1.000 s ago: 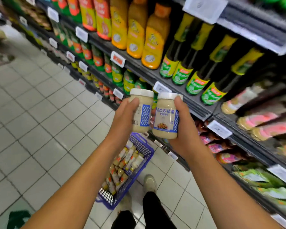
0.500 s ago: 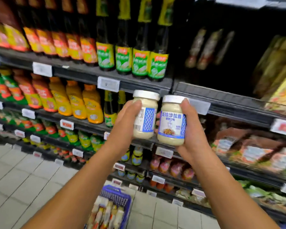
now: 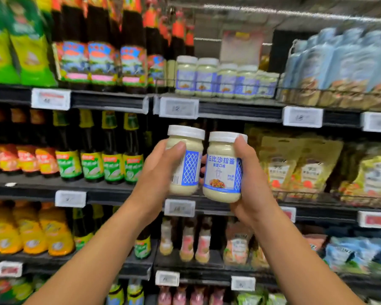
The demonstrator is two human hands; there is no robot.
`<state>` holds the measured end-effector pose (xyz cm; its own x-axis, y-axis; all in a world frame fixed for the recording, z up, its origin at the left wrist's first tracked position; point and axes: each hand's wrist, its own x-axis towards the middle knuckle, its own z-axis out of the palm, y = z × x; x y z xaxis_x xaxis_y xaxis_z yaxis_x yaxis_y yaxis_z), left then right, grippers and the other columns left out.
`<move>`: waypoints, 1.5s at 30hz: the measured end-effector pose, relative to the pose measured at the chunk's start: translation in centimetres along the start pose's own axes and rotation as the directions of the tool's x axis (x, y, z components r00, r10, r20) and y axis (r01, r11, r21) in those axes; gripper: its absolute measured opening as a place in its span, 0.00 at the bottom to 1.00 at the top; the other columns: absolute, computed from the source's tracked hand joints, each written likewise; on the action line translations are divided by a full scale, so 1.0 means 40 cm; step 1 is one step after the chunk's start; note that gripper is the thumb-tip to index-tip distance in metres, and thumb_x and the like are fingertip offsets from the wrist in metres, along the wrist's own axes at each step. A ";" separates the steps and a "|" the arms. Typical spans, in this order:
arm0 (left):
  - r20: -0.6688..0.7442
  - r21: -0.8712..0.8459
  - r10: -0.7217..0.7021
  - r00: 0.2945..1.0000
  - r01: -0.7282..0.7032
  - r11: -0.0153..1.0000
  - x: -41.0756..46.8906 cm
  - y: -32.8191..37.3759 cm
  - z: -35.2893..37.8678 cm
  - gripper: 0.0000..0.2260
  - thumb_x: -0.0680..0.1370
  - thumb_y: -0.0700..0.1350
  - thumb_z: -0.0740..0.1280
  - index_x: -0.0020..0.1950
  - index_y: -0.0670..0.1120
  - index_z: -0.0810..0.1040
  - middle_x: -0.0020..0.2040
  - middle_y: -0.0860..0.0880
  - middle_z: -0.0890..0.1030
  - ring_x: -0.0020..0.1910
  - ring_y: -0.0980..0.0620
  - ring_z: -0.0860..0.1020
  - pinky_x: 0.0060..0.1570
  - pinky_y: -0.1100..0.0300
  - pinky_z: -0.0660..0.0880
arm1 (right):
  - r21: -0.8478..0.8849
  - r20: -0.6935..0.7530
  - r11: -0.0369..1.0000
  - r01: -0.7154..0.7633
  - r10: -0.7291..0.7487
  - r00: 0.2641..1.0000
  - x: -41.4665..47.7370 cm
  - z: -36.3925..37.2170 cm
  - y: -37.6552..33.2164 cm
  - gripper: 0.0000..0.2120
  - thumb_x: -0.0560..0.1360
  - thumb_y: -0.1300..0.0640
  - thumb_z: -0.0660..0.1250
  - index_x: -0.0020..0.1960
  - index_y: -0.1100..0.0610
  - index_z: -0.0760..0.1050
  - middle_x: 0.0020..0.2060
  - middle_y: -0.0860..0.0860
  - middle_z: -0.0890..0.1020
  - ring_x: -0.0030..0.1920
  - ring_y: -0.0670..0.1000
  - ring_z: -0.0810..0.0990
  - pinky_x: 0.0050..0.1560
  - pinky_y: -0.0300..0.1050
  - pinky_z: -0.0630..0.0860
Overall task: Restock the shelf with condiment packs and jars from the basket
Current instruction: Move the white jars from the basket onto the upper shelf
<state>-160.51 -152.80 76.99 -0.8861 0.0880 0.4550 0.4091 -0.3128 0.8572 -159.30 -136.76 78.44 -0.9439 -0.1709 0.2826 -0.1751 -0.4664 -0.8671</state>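
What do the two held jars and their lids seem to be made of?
Left jar, in the left hand: clear glossy body, cream filling visible through it; glass or plastic, cannot tell. Right jar, in the right hand: same look, blue printed label. Both lids: white, matte, probably plastic.

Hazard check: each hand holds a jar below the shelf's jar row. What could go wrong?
The left jar and right jar are close and could knock. The jar row looks full in front, and neither the left hand nor right hand is free to make room. A jar could catch the wire rail.
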 end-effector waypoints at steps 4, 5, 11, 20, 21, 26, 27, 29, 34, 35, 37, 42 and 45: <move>0.030 0.013 0.036 0.999 -0.037 0.999 0.067 0.041 0.079 0.19 0.70 0.59 0.69 0.55 0.48 0.79 0.48 0.41 0.84 0.43 0.44 0.82 0.46 0.41 0.80 | -0.017 -0.013 0.997 0.080 -0.080 0.997 0.019 -0.040 -0.103 0.29 0.69 0.38 0.67 0.52 0.64 0.79 0.38 0.58 0.85 0.34 0.53 0.84 0.34 0.48 0.81; 0.040 0.019 0.043 0.998 -0.044 0.999 0.084 0.051 0.093 0.19 0.71 0.58 0.69 0.56 0.48 0.79 0.49 0.41 0.84 0.44 0.43 0.82 0.49 0.39 0.79 | -0.035 -0.023 0.995 0.095 -0.096 0.995 0.027 -0.051 -0.124 0.27 0.69 0.38 0.67 0.51 0.63 0.79 0.38 0.57 0.85 0.33 0.53 0.84 0.34 0.48 0.81; 0.101 0.085 0.117 0.988 -0.126 0.988 0.163 0.119 0.156 0.19 0.74 0.56 0.68 0.60 0.49 0.77 0.50 0.47 0.85 0.47 0.47 0.84 0.49 0.44 0.81 | -0.074 0.022 0.986 0.149 -0.148 0.989 0.085 -0.085 -0.232 0.27 0.59 0.36 0.72 0.46 0.57 0.83 0.36 0.56 0.82 0.33 0.53 0.82 0.37 0.51 0.81; 0.200 0.141 0.118 0.973 -0.148 0.979 0.370 0.275 0.181 0.14 0.71 0.54 0.71 0.48 0.47 0.87 0.48 0.44 0.86 0.46 0.47 0.85 0.40 0.50 0.82 | -0.178 0.185 0.927 0.330 -0.298 0.936 0.231 -0.062 -0.389 0.20 0.66 0.39 0.71 0.49 0.52 0.86 0.49 0.54 0.87 0.45 0.53 0.86 0.42 0.48 0.82; 0.211 0.155 0.114 0.971 -0.148 0.977 0.399 0.290 0.177 0.13 0.70 0.54 0.71 0.47 0.48 0.88 0.48 0.44 0.86 0.45 0.47 0.85 0.39 0.50 0.82 | -0.203 0.179 0.919 0.337 -0.303 0.936 0.251 -0.059 -0.405 0.21 0.66 0.40 0.71 0.52 0.52 0.85 0.50 0.55 0.86 0.46 0.54 0.86 0.43 0.49 0.82; 0.312 0.279 0.100 0.945 -0.192 0.941 0.523 0.334 0.160 0.21 0.71 0.54 0.75 0.55 0.41 0.84 0.52 0.43 0.86 0.50 0.48 0.84 0.42 0.51 0.82 | -0.345 0.102 0.870 0.351 -0.337 0.936 0.354 -0.051 -0.468 0.29 0.69 0.41 0.72 0.61 0.59 0.81 0.60 0.64 0.81 0.55 0.61 0.82 0.54 0.60 0.78; 0.314 0.327 0.095 0.945 -0.202 0.923 0.545 0.338 0.159 0.20 0.71 0.56 0.75 0.54 0.42 0.85 0.50 0.45 0.86 0.49 0.50 0.85 0.42 0.53 0.82 | -0.378 0.076 0.860 0.343 -0.340 0.937 0.371 -0.052 -0.478 0.29 0.69 0.41 0.72 0.61 0.60 0.80 0.61 0.65 0.80 0.56 0.63 0.81 0.56 0.62 0.77; 0.296 0.449 0.077 0.952 -0.210 0.869 0.586 0.339 0.157 0.20 0.69 0.59 0.75 0.51 0.44 0.86 0.48 0.47 0.87 0.49 0.50 0.85 0.46 0.56 0.79 | -0.436 0.048 0.838 0.329 -0.343 0.938 0.406 -0.058 -0.492 0.30 0.69 0.40 0.72 0.61 0.61 0.80 0.61 0.65 0.80 0.55 0.63 0.82 0.53 0.58 0.78; 0.324 0.590 0.032 0.945 -0.228 0.775 0.663 0.326 0.165 0.20 0.62 0.63 0.77 0.47 0.52 0.87 0.46 0.51 0.87 0.47 0.51 0.81 0.50 0.51 0.78 | -0.545 0.013 0.785 0.294 -0.343 0.939 0.463 -0.105 -0.513 0.29 0.68 0.39 0.74 0.59 0.60 0.82 0.51 0.56 0.86 0.48 0.55 0.86 0.41 0.50 0.82; 0.329 0.601 0.022 0.944 -0.227 0.767 0.677 0.323 0.169 0.19 0.62 0.62 0.78 0.46 0.52 0.87 0.45 0.52 0.86 0.45 0.52 0.81 0.46 0.53 0.79 | -0.567 0.007 0.772 0.287 -0.344 0.939 0.469 -0.117 -0.515 0.29 0.68 0.39 0.75 0.59 0.59 0.82 0.52 0.55 0.86 0.50 0.55 0.86 0.44 0.50 0.83; 0.342 0.631 0.001 0.940 -0.230 0.741 0.703 0.314 0.175 0.19 0.61 0.60 0.80 0.45 0.51 0.87 0.43 0.52 0.86 0.41 0.55 0.80 0.37 0.60 0.77 | -0.630 -0.001 0.728 0.270 -0.348 0.937 0.479 -0.139 -0.519 0.27 0.65 0.38 0.77 0.56 0.56 0.84 0.50 0.51 0.87 0.47 0.48 0.86 0.40 0.42 0.81; 0.375 0.688 -0.057 0.925 -0.237 0.686 0.735 0.285 0.181 0.18 0.57 0.61 0.80 0.39 0.51 0.87 0.37 0.51 0.86 0.33 0.58 0.80 0.32 0.65 0.77 | -0.730 0.024 0.648 0.216 -0.291 0.956 0.503 -0.184 -0.514 0.19 0.64 0.42 0.76 0.48 0.54 0.84 0.47 0.50 0.88 0.45 0.46 0.86 0.46 0.43 0.79; 0.366 0.740 -0.098 0.925 -0.226 0.633 0.751 0.268 0.185 0.27 0.53 0.62 0.80 0.43 0.46 0.87 0.40 0.48 0.86 0.37 0.51 0.82 0.36 0.61 0.79 | -0.782 0.042 0.599 0.170 -0.222 0.974 0.517 -0.196 -0.511 0.21 0.66 0.44 0.76 0.52 0.56 0.84 0.48 0.52 0.88 0.50 0.51 0.86 0.56 0.50 0.77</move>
<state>-181.14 -146.52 101.63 -0.7804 0.4583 0.4255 0.6204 0.4821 0.6186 -177.43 -123.93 98.79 -0.8689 -0.0999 0.4849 -0.4848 0.3702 -0.7924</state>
